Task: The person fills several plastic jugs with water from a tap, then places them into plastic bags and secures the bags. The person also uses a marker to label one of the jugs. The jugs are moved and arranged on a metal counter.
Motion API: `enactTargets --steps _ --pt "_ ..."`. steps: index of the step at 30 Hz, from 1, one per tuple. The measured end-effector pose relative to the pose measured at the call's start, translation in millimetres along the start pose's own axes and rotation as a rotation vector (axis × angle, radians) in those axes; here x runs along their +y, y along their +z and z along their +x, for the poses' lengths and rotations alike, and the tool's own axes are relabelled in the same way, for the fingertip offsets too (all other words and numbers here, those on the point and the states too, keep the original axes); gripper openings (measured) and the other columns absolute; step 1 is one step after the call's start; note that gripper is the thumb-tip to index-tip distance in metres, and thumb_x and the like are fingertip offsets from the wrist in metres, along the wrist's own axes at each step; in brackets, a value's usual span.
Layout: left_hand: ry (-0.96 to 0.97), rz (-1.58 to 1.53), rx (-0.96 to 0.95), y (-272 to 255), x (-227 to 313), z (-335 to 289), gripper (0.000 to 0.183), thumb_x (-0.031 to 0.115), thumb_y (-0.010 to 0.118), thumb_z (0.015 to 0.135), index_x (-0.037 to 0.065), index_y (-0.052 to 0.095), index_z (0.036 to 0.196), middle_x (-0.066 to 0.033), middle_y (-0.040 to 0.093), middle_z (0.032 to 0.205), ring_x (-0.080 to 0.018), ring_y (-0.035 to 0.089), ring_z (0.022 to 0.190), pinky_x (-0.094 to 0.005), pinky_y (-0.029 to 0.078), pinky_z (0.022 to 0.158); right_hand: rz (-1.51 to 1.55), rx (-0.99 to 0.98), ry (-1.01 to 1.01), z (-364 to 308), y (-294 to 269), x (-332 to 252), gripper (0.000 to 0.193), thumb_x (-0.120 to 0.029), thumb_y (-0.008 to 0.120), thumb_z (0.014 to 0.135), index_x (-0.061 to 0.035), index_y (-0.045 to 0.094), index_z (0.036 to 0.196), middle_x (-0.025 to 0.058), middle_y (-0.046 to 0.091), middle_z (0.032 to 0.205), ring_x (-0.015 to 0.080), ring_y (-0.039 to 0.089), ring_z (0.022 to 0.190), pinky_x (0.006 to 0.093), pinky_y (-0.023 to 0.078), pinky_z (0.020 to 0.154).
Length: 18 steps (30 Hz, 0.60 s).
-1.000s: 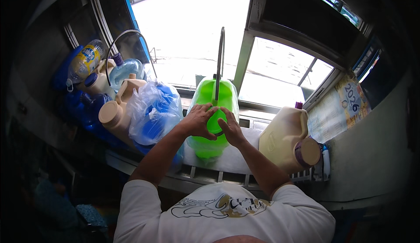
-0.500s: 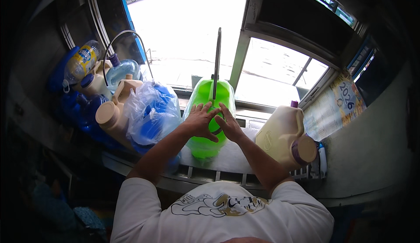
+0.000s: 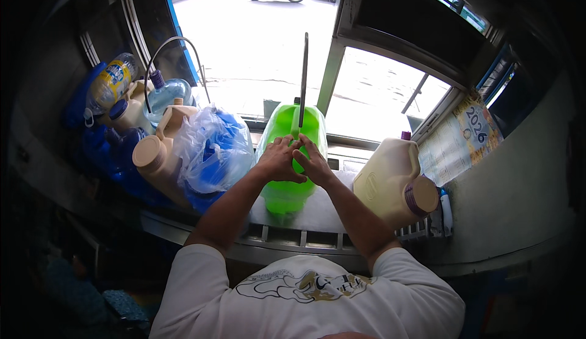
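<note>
Your two hands meet at the centre of the frame on the bright green jerrycan (image 3: 287,186), which stands on the table (image 3: 317,217) just below the window. Your left hand (image 3: 278,163) is curled over the can's top, fingers wrapped on it, and your right hand (image 3: 314,165) presses in from the other side, fingers bent around the spot where a thin pipe (image 3: 303,76) comes straight down to the can's mouth. Whether the pipe itself is pinched I cannot tell.

Expect translucent plastic walls that give a little under a squeeze, smooth and likely slippery if wet. Its weight depends on the fill, which does not show clearly, so treat it as heavy. Take it by the stiff moulded top near the neck, not the flat sides, and keep it upright.

Just right of it lies a cream jug (image 3: 390,183) with a purple-rimmed cap. Just left, touching or nearly so, sits a blue bottle in a clear plastic bag (image 3: 210,150), with more bottles (image 3: 165,95) crowded behind at the upper left.
</note>
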State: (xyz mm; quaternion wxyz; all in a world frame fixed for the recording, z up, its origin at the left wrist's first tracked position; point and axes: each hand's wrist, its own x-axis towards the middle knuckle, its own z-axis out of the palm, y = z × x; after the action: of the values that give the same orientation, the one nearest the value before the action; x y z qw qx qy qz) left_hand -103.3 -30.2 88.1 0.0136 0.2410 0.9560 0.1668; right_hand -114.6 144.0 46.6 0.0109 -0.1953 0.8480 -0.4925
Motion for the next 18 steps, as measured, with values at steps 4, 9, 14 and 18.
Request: enactTargets --steps 4,9,14,18 --pt "0.132 -0.006 0.005 1 -5 -10 0.110 0.057 0.082 0.059 0.011 0.039 0.149 -0.0216 0.038 0.150 -0.0405 0.037 0.138 -0.0490 0.031 0.115 0.025 0.038 0.011 -27 5 -10 0.093 -0.067 0.054 0.090 -0.0054 0.027 0.154 0.0230 0.033 0.154 0.0364 0.030 0.145 0.0429 0.025 0.118" --pt "0.383 -0.045 -0.078 -3 -4 -23 0.104 0.055 0.083 0.059 0.010 0.045 0.145 -0.0197 0.041 0.149 -0.0395 0.038 0.138 -0.0506 0.029 0.116 0.075 0.092 0.028 -77 13 -23 0.092 -0.064 0.056 0.091 -0.0058 0.025 0.155 0.0230 0.034 0.152 0.0360 0.030 0.145 0.0444 0.024 0.118" --pt "0.496 0.025 -0.061 -6 9 -34 0.102 0.058 0.083 0.060 0.013 0.048 0.144 -0.0199 0.040 0.150 -0.0416 0.035 0.140 -0.0563 0.023 0.118 0.304 0.071 0.079 -121 23 -51 0.094 -0.065 0.055 0.090 -0.0096 0.019 0.157 0.0238 0.028 0.155 0.0367 0.025 0.146 0.0457 0.020 0.119" --pt "0.186 0.204 -0.127 6 24 -47 0.116 0.072 0.079 0.057 0.021 0.038 0.152 -0.0277 0.028 0.155 -0.0516 0.024 0.143 -0.0648 0.020 0.114 0.079 0.021 0.012 -169 48 -76 0.086 -0.055 0.064 0.089 -0.0111 0.029 0.154 0.0251 0.032 0.153 0.0404 0.033 0.142 0.0474 0.028 0.116"
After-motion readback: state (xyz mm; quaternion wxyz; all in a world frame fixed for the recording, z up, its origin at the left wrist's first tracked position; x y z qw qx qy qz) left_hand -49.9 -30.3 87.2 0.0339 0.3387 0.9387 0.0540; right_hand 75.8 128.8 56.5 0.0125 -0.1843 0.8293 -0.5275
